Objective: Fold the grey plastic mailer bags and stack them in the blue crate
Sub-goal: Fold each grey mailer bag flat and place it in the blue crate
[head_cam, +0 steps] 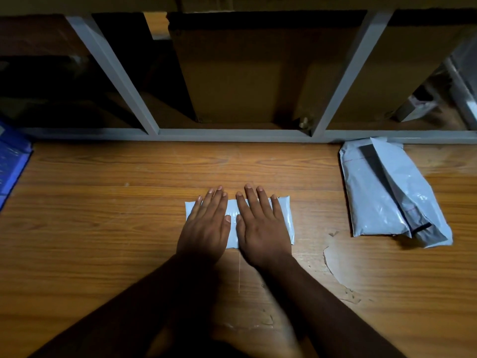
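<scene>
A folded grey mailer bag (287, 218) lies flat in the middle of the wooden table (103, 202). My left hand (206, 223) presses on its left half with straight fingers. My right hand (260, 226) lies flat on its right half, fingers spread and straight. Only the bag's edges and a strip between the hands show. A loose pile of grey mailer bags (387, 192) lies at the right, near the back edge. The blue crate (11, 161) shows only as a corner at the far left edge.
A grey metal shelf frame (232, 134) runs along the table's back edge, with a cardboard box (258, 73) behind it. The table's surface is chipped and peeling at the front right (335, 270).
</scene>
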